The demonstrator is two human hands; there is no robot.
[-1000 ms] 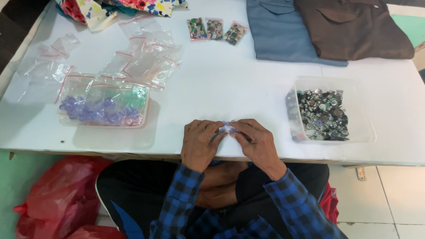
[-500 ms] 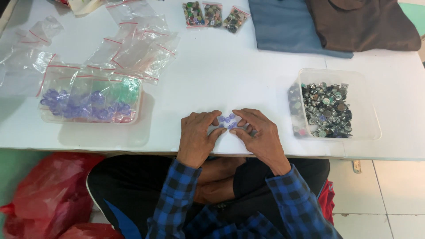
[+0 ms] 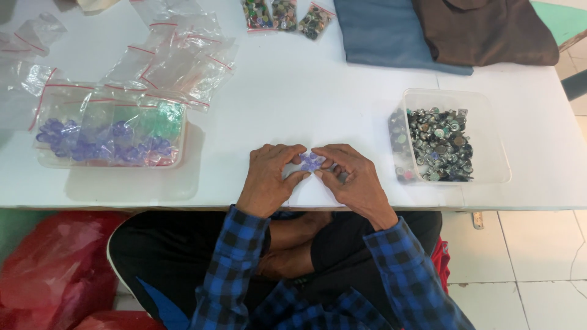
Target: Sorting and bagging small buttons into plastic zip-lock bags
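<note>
two clear tubs (image 3: pixel 455 98), three filled small bags (image 3: pixel 284 13), two folded cloths (image 3: pixel 391 30), two hands (image 3: pixel 309 177)

A second ago my left hand (image 3: pixel 269 177) and right hand (image 3: pixel 351 177) covered the little bag of purple pieces (image 3: pixel 310 161) almost completely; since then my fingertips have spread slightly, and the purple shows plainly between them (still pinched from both sides).

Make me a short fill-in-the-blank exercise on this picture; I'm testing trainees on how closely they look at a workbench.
1. Both hands, left hand and right hand, pinch small pieces coloured ____.
2. The clear tub of dark metal buttons sits on the person's ____ side.
3. The empty zip bags have ____ seal strips.

Missing words: purple; right; red
</note>
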